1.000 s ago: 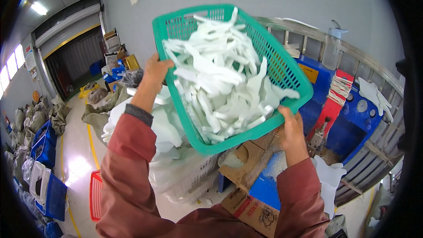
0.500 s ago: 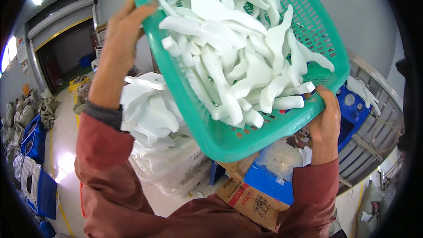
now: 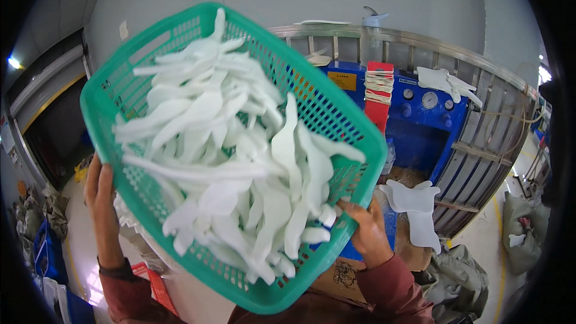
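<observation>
In front of me I hold up a green plastic basket (image 3: 374, 144) with slotted walls, tilted toward me. It is heaped with many wavy, strip-like white pieces (image 3: 291, 150), probably foam. At the basket's left side my left hand (image 3: 103, 204) is pressed against the outer wall, with fingertips partly hidden behind it. My right hand (image 3: 367, 234) grips the near right rim, its thumb on the inside. The basket's underside is out of sight.
Behind the basket stands a blue machine (image 3: 423, 126) with gauges, next to a metal railing (image 3: 444, 42). Larger white cut pieces (image 3: 414, 207) lie to the right. Grey-green sacks (image 3: 459, 279) rest on the floor, and a red crate (image 3: 157, 288) sits at lower left.
The basket has swung left and lower in view, and its contents have shifted. Both hands stay on it. More of the blue machine and railing now shows.
</observation>
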`<state>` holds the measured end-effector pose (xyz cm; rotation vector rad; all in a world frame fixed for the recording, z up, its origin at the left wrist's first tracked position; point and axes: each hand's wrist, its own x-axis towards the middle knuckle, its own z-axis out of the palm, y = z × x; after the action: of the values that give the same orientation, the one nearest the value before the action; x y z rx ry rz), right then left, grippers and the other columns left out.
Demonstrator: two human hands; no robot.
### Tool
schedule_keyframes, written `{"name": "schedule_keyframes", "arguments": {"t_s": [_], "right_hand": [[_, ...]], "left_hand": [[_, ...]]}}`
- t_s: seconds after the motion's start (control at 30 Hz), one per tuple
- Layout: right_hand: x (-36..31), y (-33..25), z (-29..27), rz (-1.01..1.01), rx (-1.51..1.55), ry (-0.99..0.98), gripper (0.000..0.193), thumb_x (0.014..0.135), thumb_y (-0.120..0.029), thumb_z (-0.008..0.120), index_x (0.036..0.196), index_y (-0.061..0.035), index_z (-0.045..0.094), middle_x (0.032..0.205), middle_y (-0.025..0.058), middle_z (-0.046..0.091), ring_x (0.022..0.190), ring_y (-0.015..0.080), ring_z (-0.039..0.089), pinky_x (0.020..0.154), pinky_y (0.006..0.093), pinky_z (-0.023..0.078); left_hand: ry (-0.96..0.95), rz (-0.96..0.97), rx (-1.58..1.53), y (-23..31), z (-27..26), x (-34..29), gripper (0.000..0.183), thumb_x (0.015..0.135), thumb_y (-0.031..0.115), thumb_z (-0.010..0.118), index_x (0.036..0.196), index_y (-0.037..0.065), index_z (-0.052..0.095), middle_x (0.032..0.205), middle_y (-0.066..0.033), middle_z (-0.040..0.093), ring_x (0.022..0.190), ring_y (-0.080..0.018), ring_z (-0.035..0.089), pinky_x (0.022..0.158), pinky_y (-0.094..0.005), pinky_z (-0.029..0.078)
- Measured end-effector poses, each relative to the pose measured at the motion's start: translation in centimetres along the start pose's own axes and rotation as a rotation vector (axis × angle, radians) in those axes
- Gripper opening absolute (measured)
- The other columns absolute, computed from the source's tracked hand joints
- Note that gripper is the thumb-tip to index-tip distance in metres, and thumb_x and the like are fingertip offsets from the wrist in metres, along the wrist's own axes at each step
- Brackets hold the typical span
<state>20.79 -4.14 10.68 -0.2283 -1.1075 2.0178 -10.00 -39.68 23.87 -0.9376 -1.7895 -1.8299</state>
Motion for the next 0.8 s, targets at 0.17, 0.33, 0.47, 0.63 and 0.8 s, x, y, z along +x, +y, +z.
{"name": "schedule_keyframes", "arguments": {"t_s": [0.17, 0.33, 0.47, 0.63, 0.8], "right_hand": [[-1.5, 1.8, -2.3, 0.13, 0.08, -0.04, 0.05, 0.094, -0.003, 0.064, 0.143, -0.0005, 0.052, 0.13, 0.0115, 0.064, 0.118, 0.0237, 0.062, 0.096, 0.0382, 0.055], [-3.0, 1.9, -3.3, 0.212, 0.073, -0.055, 0.052, 0.094, -0.006, 0.065, 0.144, 0.0004, 0.052, 0.137, 0.0129, 0.063, 0.124, 0.0252, 0.06, 0.111, 0.0399, 0.045], [-1.3, 1.1, -1.1, 0.167, 0.092, -0.165, 0.046, 0.094, -0.008, 0.066, 0.138, -0.0011, 0.057, 0.125, 0.0097, 0.066, 0.113, 0.0221, 0.062, 0.099, 0.0372, 0.051], [6.4, -2.0, 5.6, 0.126, 0.076, -0.322, 0.037, 0.097, -0.015, 0.067, 0.132, -0.0035, 0.061, 0.115, 0.0048, 0.066, 0.099, 0.0156, 0.063, 0.084, 0.0307, 0.054], [12.3, -4.6, 14.4, -0.002, -0.056, -0.442, 0.032, 0.098, -0.028, 0.066, 0.124, -0.0096, 0.065, 0.098, 0.0, 0.066, 0.083, 0.0112, 0.064, 0.065, 0.0296, 0.054]], "left_hand": [[0.095, 0.146, 0.113, 3.0, -1.7, -2.9, 0.051, 0.11, 0.027, 0.053, 0.149, -0.005, 0.051, 0.135, -0.0133, 0.065, 0.12, -0.0178, 0.062, 0.102, -0.0307, 0.049], [0.169, 0.179, 0.012, 6.4, -1.7, -6.0, 0.052, 0.11, 0.029, 0.05, 0.147, -0.007, 0.052, 0.132, -0.0137, 0.066, 0.117, -0.0188, 0.062, 0.102, -0.0308, 0.048], [0.248, 0.251, 0.247, 10.4, -2.6, -5.0, 0.053, 0.109, 0.029, 0.05, 0.148, -0.007, 0.051, 0.137, -0.0142, 0.063, 0.122, -0.0204, 0.061, 0.106, -0.0309, 0.045], [0.258, 0.225, 0.074, 13.4, -2.8, 4.8, 0.044, 0.103, 0.029, 0.063, 0.134, -0.002, 0.065, 0.118, -0.0079, 0.07, 0.103, -0.0164, 0.066, 0.09, -0.0285, 0.053], [0.306, 0.11, 0.071, 13.6, -6.0, 14.0, 0.029, 0.096, 0.031, 0.07, 0.11, 0.007, 0.074, 0.098, -0.0015, 0.07, 0.086, -0.0099, 0.063, 0.072, -0.0249, 0.047]]}}
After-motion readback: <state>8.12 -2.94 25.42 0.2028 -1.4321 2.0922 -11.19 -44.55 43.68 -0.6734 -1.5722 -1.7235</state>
